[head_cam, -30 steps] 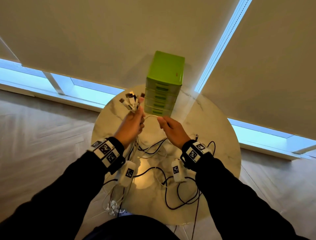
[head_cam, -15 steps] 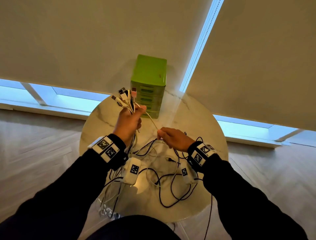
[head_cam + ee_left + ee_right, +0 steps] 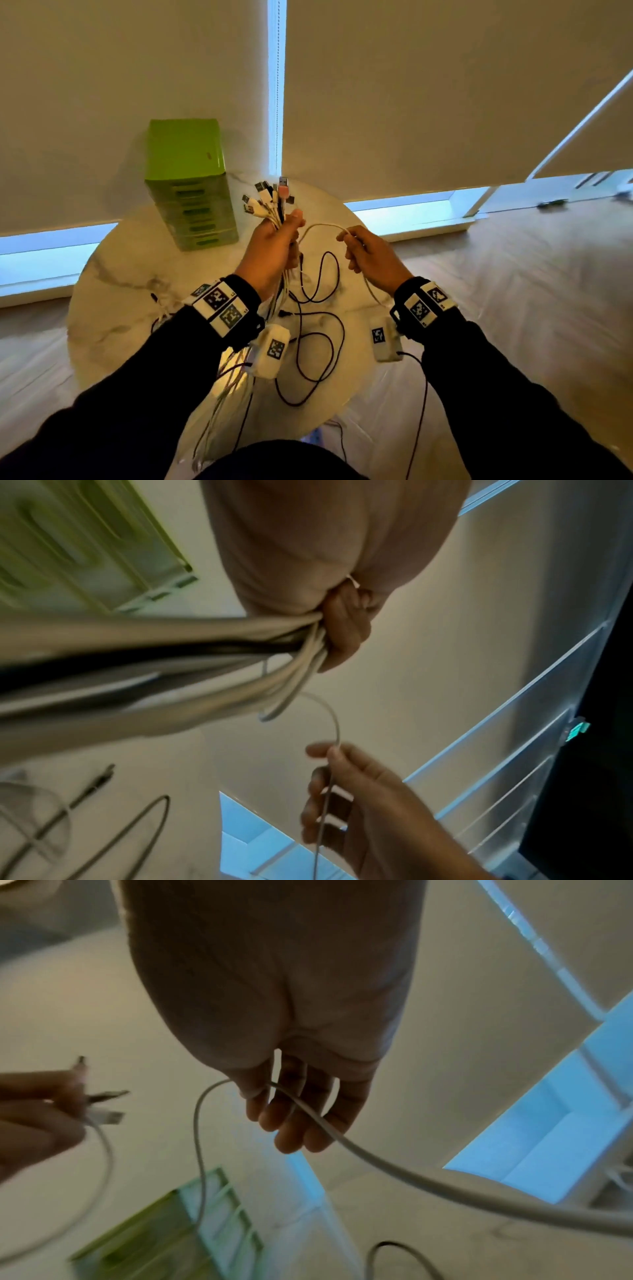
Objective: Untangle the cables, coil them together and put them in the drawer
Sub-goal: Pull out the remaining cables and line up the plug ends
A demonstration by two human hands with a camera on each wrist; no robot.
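Observation:
My left hand grips a bundle of several white and black cables above the round table, their USB plugs fanning upward. From that fist a single white cable arcs right to my right hand, which pinches it between thumb and fingers. In the left wrist view the bundle runs out of my fist and the white cable curves down to the right hand. The right wrist view shows the white cable crossing my curled fingers. A green drawer unit stands at the table's back left, drawers shut.
Loose black cable loops lie on the marble table between my arms, and more strands hang over its near edge. Beige roller blinds cover the windows behind. Wooden floor surrounds the table.
The view has swung left, so the green drawer unit now sits left of my hands. My right hand has moved up and rightward along the white cable, drawing it into a wider arc.

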